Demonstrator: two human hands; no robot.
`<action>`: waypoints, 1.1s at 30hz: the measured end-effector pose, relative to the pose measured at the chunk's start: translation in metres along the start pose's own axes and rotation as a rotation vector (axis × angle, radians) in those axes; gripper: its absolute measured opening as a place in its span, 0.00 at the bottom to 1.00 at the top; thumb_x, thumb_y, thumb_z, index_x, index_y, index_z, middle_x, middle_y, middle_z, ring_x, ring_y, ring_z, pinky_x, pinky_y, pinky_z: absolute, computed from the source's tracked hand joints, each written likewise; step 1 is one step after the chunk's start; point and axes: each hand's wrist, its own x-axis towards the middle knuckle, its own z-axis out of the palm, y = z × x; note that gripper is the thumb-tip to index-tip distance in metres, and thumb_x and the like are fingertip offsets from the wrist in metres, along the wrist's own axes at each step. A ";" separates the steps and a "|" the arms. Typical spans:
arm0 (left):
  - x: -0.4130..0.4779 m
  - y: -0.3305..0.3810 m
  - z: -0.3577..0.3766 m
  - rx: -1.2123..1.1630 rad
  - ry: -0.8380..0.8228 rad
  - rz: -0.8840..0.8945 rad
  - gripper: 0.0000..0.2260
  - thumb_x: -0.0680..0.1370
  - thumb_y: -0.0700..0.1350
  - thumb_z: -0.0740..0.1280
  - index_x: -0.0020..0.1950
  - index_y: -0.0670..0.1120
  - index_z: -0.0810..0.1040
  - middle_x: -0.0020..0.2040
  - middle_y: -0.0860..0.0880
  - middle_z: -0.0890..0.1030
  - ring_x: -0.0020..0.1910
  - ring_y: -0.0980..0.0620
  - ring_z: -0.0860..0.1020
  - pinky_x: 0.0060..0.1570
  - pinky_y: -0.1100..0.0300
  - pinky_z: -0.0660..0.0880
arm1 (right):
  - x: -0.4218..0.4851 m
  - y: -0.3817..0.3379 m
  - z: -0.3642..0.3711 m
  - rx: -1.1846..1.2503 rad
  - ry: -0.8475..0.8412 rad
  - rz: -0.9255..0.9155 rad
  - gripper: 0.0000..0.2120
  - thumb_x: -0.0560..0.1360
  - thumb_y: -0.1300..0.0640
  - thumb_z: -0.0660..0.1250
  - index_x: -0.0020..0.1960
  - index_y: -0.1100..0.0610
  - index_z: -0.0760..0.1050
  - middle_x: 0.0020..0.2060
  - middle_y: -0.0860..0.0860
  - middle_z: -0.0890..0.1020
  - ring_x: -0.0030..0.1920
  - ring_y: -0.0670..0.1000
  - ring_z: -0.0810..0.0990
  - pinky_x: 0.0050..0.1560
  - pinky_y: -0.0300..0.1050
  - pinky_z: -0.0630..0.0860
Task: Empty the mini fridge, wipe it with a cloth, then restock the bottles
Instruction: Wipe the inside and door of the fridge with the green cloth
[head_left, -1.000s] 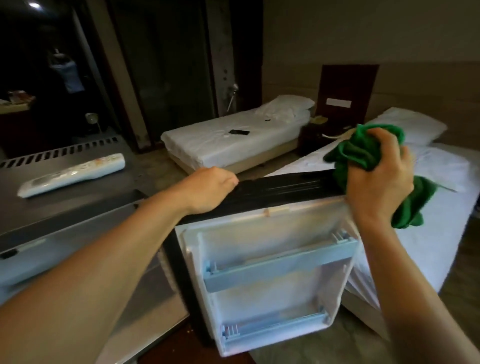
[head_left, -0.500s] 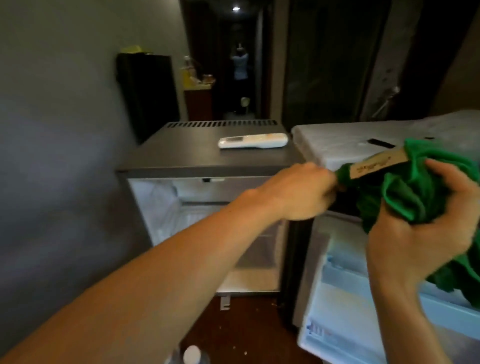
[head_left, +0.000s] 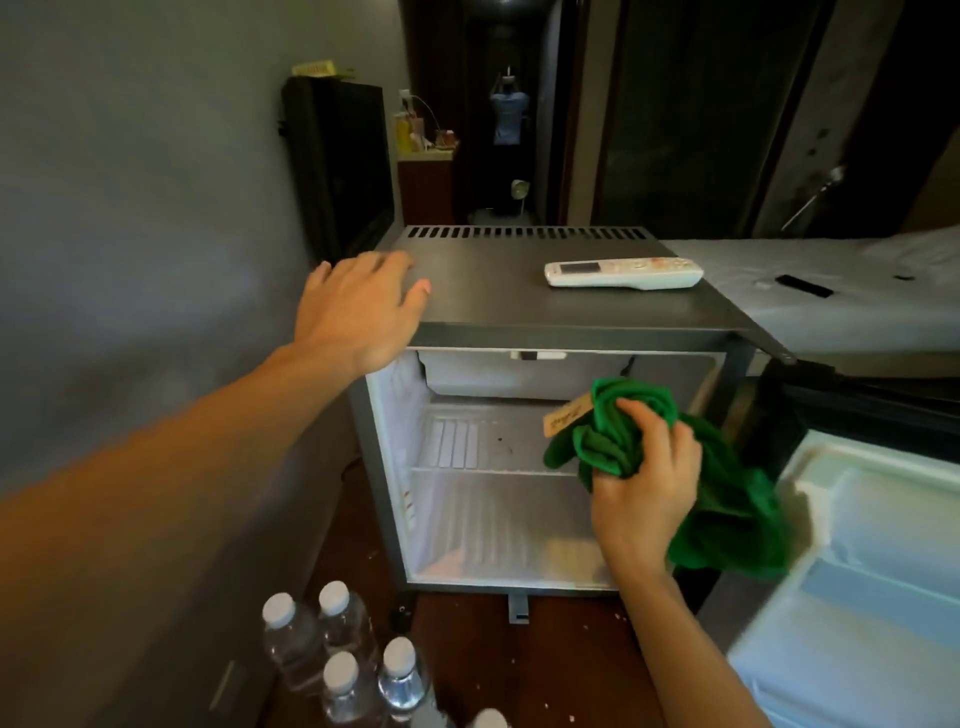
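Inside mini fridge (head_left: 519, 499): nothing; 5 bottles (head_left: 343, 660) on floor.

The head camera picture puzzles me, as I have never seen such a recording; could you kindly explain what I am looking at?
There is no machine here: a person wears a camera on the head, so you see their own two arms from above. The left hand rests open on the top of the mini fridge, beside a white remote. The right hand grips a green cloth before the empty open fridge. The water bottles stand on the floor.
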 end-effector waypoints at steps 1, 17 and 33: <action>0.003 -0.004 0.003 0.005 -0.010 0.009 0.22 0.82 0.57 0.51 0.72 0.50 0.67 0.72 0.47 0.70 0.71 0.44 0.66 0.72 0.43 0.56 | -0.006 0.005 0.014 -0.031 -0.046 0.034 0.22 0.66 0.67 0.72 0.59 0.57 0.78 0.51 0.59 0.77 0.51 0.61 0.74 0.49 0.57 0.74; 0.026 -0.024 0.039 -0.061 -0.075 0.041 0.18 0.78 0.56 0.51 0.64 0.56 0.70 0.64 0.52 0.75 0.63 0.46 0.70 0.46 0.50 0.61 | 0.025 0.053 0.196 -0.511 -0.585 0.324 0.25 0.73 0.51 0.66 0.66 0.60 0.67 0.61 0.66 0.74 0.59 0.67 0.74 0.58 0.59 0.72; 0.022 -0.023 0.037 -0.077 -0.068 0.029 0.17 0.79 0.56 0.52 0.65 0.57 0.69 0.65 0.54 0.73 0.66 0.47 0.69 0.47 0.51 0.65 | -0.035 -0.011 0.153 -0.460 -1.051 -0.392 0.28 0.69 0.44 0.70 0.66 0.43 0.65 0.57 0.57 0.73 0.56 0.63 0.75 0.57 0.62 0.73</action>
